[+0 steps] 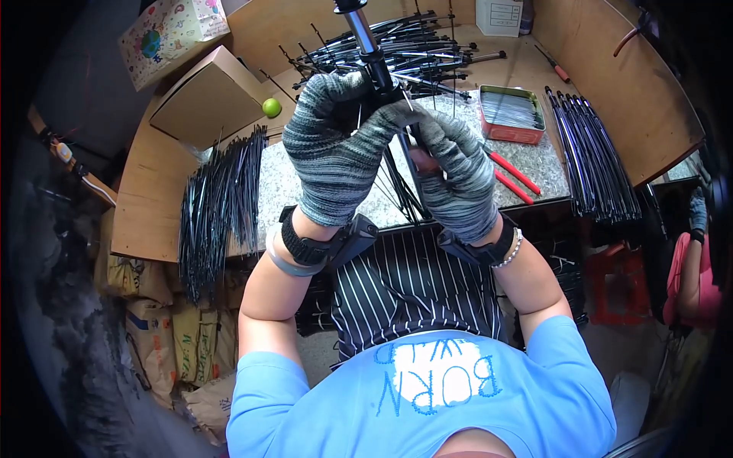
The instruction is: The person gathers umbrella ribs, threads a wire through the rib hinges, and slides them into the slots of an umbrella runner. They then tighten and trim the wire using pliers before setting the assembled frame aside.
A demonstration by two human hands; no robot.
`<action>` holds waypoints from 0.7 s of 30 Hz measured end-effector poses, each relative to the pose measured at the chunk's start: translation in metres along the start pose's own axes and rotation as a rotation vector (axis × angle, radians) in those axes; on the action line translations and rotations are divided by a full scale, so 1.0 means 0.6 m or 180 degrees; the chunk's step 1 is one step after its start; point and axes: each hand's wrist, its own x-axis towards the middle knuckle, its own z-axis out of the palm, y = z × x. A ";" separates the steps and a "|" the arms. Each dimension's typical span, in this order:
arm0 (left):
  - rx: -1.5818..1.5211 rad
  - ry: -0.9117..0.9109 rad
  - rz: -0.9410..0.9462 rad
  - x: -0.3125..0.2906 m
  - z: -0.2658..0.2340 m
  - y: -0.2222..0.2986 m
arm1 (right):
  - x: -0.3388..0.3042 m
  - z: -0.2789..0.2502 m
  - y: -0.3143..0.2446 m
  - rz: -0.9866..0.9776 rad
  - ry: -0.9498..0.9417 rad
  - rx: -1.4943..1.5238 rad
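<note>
My left hand [332, 145], in a grey striped knit glove, is wrapped round a tubular part [363, 34] with a shiny metal section and black fittings. The tube stands tilted, its upper end past the picture's top. My right hand [458, 172], gloved alike, is closed with its fingertips meeting the left ones just below the black fitting. A thin bright pin or wire [407, 99] shows at that meeting point. Thin black strips [401, 179] hang between the hands; where they join the tube is hidden. Red-handled pliers [515, 175] show beside my right hand, their jaws hidden behind it.
A red tin [513, 133] of thin clear or silvery pieces stands at the right. Bundles of black rods lie at the left [221, 206], right [592, 153] and back [389, 57]. A cardboard box [206, 99], green ball [272, 108] and red-handled screwdriver [561, 72] are also there.
</note>
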 end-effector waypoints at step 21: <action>0.0224 0.0049 0.1174 0.019 -0.037 0.030 | 0.013 -0.036 0.012 0.2025 -0.0494 0.2990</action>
